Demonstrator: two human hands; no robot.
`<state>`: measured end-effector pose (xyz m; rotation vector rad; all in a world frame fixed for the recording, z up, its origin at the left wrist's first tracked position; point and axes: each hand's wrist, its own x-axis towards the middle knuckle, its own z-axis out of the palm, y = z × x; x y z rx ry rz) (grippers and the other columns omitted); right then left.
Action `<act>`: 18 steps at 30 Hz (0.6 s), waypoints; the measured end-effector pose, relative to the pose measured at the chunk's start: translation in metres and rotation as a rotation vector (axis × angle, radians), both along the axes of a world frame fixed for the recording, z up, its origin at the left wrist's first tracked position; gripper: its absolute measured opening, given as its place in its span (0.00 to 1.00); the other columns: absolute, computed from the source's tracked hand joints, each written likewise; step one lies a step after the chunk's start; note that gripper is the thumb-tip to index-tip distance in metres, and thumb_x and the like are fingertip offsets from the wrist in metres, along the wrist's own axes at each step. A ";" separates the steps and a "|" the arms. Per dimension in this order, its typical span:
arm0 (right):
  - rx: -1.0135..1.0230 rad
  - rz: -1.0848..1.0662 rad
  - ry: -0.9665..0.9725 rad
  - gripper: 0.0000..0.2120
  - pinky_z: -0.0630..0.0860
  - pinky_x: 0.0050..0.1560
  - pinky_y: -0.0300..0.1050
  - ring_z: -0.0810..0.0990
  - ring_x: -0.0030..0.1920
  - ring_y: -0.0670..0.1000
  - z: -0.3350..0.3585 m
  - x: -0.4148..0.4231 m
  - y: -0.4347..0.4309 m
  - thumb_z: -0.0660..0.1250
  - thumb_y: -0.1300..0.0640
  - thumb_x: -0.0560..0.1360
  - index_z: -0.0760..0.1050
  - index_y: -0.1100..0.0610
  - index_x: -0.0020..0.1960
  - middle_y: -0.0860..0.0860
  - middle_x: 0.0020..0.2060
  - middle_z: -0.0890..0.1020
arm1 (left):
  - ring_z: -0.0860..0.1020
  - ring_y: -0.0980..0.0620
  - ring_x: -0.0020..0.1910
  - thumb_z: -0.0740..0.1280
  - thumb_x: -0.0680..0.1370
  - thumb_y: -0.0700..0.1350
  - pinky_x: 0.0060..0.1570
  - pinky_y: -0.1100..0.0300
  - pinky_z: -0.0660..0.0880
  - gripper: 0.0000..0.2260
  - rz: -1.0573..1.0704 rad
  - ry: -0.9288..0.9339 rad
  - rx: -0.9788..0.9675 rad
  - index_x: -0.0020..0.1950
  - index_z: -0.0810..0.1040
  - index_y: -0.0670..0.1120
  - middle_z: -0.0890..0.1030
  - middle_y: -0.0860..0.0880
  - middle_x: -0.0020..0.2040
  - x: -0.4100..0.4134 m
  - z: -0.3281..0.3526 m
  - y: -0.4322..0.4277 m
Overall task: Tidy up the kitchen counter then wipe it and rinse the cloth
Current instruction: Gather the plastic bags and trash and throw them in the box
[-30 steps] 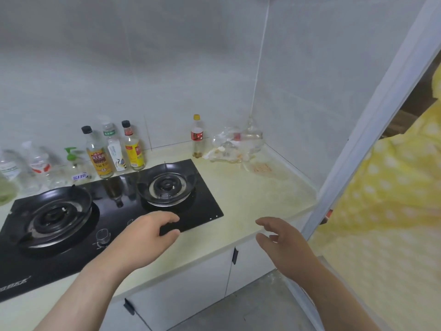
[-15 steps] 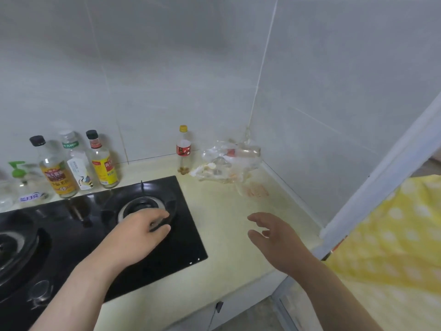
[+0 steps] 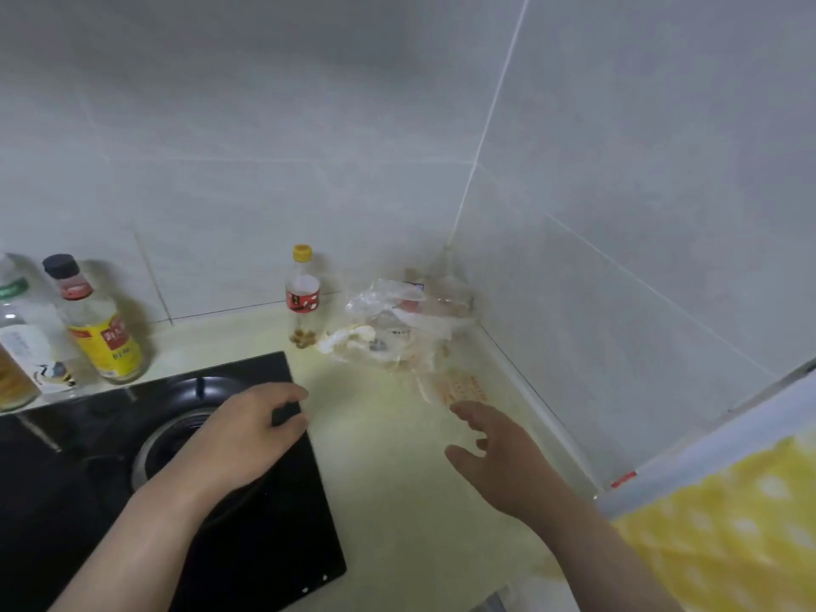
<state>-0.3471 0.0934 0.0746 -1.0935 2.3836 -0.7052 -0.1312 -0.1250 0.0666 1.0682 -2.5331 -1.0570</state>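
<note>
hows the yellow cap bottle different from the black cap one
The yellow-cap bottle is slimmer, with a red label; the black-cap bottle is wider, with a big yellow label. The yellow-cap bottle stands by the plastic bags; the black-cap bottle stands among other bottles behind the stove. Both are clear, capped and upright against the wall.

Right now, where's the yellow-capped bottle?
Head view, centre: the yellow-capped bottle stands against the back wall, just left of the crumpled plastic bags, behind the hob.
</note>
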 end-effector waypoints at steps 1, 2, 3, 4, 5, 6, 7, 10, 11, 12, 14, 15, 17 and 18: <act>-0.004 0.008 0.003 0.26 0.69 0.69 0.46 0.71 0.67 0.42 -0.003 -0.006 -0.005 0.69 0.49 0.76 0.67 0.43 0.72 0.38 0.67 0.70 | 0.76 0.56 0.58 0.68 0.77 0.48 0.59 0.60 0.72 0.16 0.001 -0.002 0.010 0.65 0.77 0.52 0.78 0.56 0.61 -0.005 -0.004 -0.004; -0.001 0.021 0.011 0.27 0.69 0.70 0.46 0.70 0.68 0.42 -0.006 -0.012 -0.010 0.69 0.49 0.75 0.66 0.43 0.72 0.38 0.69 0.69 | 0.77 0.56 0.58 0.68 0.77 0.49 0.60 0.59 0.72 0.16 -0.001 -0.005 0.019 0.65 0.77 0.52 0.78 0.56 0.61 -0.009 -0.007 -0.007; 0.001 0.037 0.020 0.28 0.68 0.70 0.46 0.69 0.68 0.42 -0.009 -0.017 -0.016 0.69 0.49 0.75 0.66 0.43 0.73 0.39 0.69 0.69 | 0.77 0.57 0.58 0.68 0.77 0.50 0.61 0.58 0.72 0.16 -0.005 -0.006 0.024 0.64 0.78 0.52 0.79 0.56 0.61 -0.014 -0.009 -0.009; 0.004 0.053 0.024 0.29 0.68 0.70 0.46 0.69 0.69 0.42 -0.011 -0.023 -0.022 0.70 0.49 0.74 0.65 0.44 0.73 0.39 0.70 0.69 | 0.76 0.57 0.59 0.68 0.76 0.51 0.62 0.57 0.73 0.16 -0.001 -0.005 0.032 0.64 0.78 0.53 0.79 0.56 0.61 -0.019 -0.010 -0.011; 0.002 0.069 0.026 0.30 0.68 0.70 0.46 0.69 0.69 0.43 -0.013 -0.029 -0.028 0.70 0.49 0.74 0.65 0.44 0.73 0.40 0.70 0.69 | 0.76 0.58 0.59 0.68 0.76 0.52 0.63 0.56 0.73 0.16 0.006 -0.003 0.048 0.64 0.78 0.53 0.79 0.57 0.61 -0.023 -0.011 -0.013; -0.002 0.082 0.026 0.30 0.68 0.70 0.46 0.69 0.69 0.43 -0.015 -0.036 -0.034 0.70 0.49 0.73 0.65 0.45 0.73 0.41 0.69 0.69 | 0.76 0.58 0.60 0.67 0.76 0.53 0.64 0.55 0.73 0.17 0.013 -0.009 0.065 0.64 0.78 0.54 0.78 0.58 0.61 -0.027 -0.012 -0.016; -0.013 0.097 0.025 0.31 0.68 0.70 0.45 0.69 0.69 0.43 -0.017 -0.043 -0.040 0.71 0.50 0.73 0.66 0.46 0.73 0.42 0.69 0.70 | 0.76 0.59 0.60 0.67 0.75 0.56 0.64 0.54 0.73 0.18 0.021 -0.014 0.079 0.64 0.78 0.55 0.78 0.58 0.61 -0.032 -0.015 -0.018; -0.043 0.131 0.036 0.31 0.67 0.69 0.44 0.70 0.68 0.44 -0.023 -0.068 -0.060 0.72 0.51 0.72 0.66 0.48 0.73 0.42 0.68 0.70 | 0.76 0.59 0.60 0.67 0.74 0.57 0.64 0.53 0.73 0.17 0.066 0.003 0.085 0.62 0.78 0.56 0.78 0.59 0.61 -0.051 -0.021 -0.024; -0.049 0.140 0.039 0.31 0.67 0.69 0.45 0.70 0.67 0.44 -0.026 -0.078 -0.067 0.72 0.51 0.72 0.66 0.48 0.73 0.42 0.68 0.70 | 0.76 0.58 0.60 0.68 0.75 0.54 0.64 0.54 0.72 0.16 0.092 0.010 0.082 0.62 0.78 0.56 0.78 0.58 0.61 -0.059 -0.021 -0.026; -0.054 0.147 0.037 0.31 0.67 0.69 0.45 0.71 0.67 0.45 -0.028 -0.089 -0.074 0.72 0.51 0.72 0.67 0.47 0.73 0.42 0.68 0.70 | 0.76 0.57 0.60 0.69 0.76 0.51 0.64 0.55 0.72 0.16 0.123 0.010 0.078 0.63 0.77 0.54 0.77 0.57 0.61 -0.067 -0.021 -0.029; -0.061 0.169 0.016 0.30 0.68 0.67 0.41 0.71 0.66 0.44 -0.034 -0.112 -0.088 0.72 0.52 0.72 0.68 0.48 0.72 0.43 0.67 0.71 | 0.76 0.55 0.60 0.69 0.76 0.50 0.64 0.54 0.72 0.17 0.168 -0.008 0.065 0.65 0.77 0.53 0.76 0.57 0.60 -0.082 -0.023 -0.039; -0.065 0.185 0.012 0.30 0.67 0.66 0.38 0.71 0.66 0.44 -0.037 -0.125 -0.096 0.72 0.53 0.72 0.68 0.49 0.72 0.43 0.66 0.71 | 0.76 0.54 0.61 0.70 0.75 0.51 0.64 0.53 0.72 0.17 0.186 -0.007 0.070 0.65 0.76 0.54 0.77 0.56 0.61 -0.090 -0.023 -0.045; -0.066 0.214 0.030 0.30 0.66 0.64 0.35 0.71 0.67 0.44 -0.044 -0.152 -0.112 0.73 0.54 0.72 0.68 0.51 0.72 0.44 0.67 0.71 | 0.77 0.52 0.60 0.70 0.74 0.52 0.64 0.51 0.72 0.19 0.243 0.033 0.067 0.64 0.76 0.54 0.78 0.53 0.61 -0.105 -0.028 -0.059; -0.058 0.220 0.041 0.30 0.65 0.64 0.34 0.70 0.67 0.45 -0.046 -0.166 -0.121 0.73 0.53 0.72 0.68 0.51 0.72 0.44 0.68 0.71 | 0.77 0.51 0.59 0.71 0.74 0.50 0.63 0.51 0.73 0.19 0.293 0.073 0.073 0.64 0.76 0.52 0.79 0.51 0.61 -0.114 -0.030 -0.065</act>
